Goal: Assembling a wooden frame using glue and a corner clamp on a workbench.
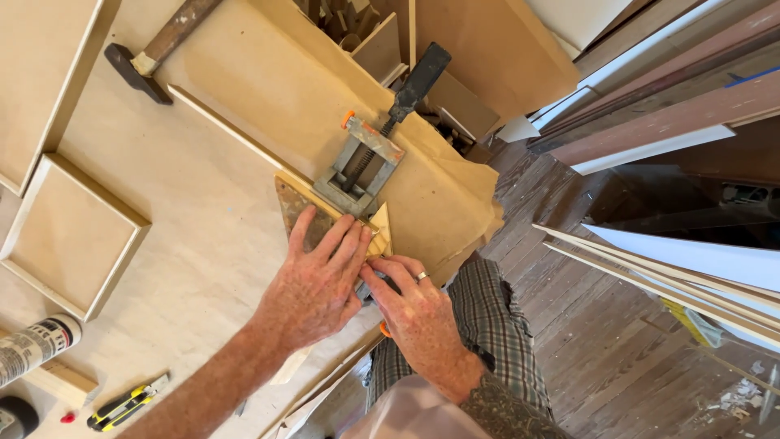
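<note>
My left hand (318, 280) lies flat, fingers spread, on a thin wooden strip frame corner (380, 230) and a dark triangular piece (294, 210) at the paper-covered table edge. My right hand (416, 313), with a ring, presses fingertips next to it, over a small orange-tipped tool that is mostly hidden. A metal corner clamp (361, 167) with a black handle grips the frame corner just beyond my fingers. A long wooden strip (223, 122) runs from the clamp toward the far left.
A hammer (150, 53) lies at the top left. A square wooden frame panel (69, 236) sits at left, a glue tube (36, 345) and a yellow-black utility knife (122, 404) near the bottom left. Boards and trim lean at right over a plank floor (617, 358).
</note>
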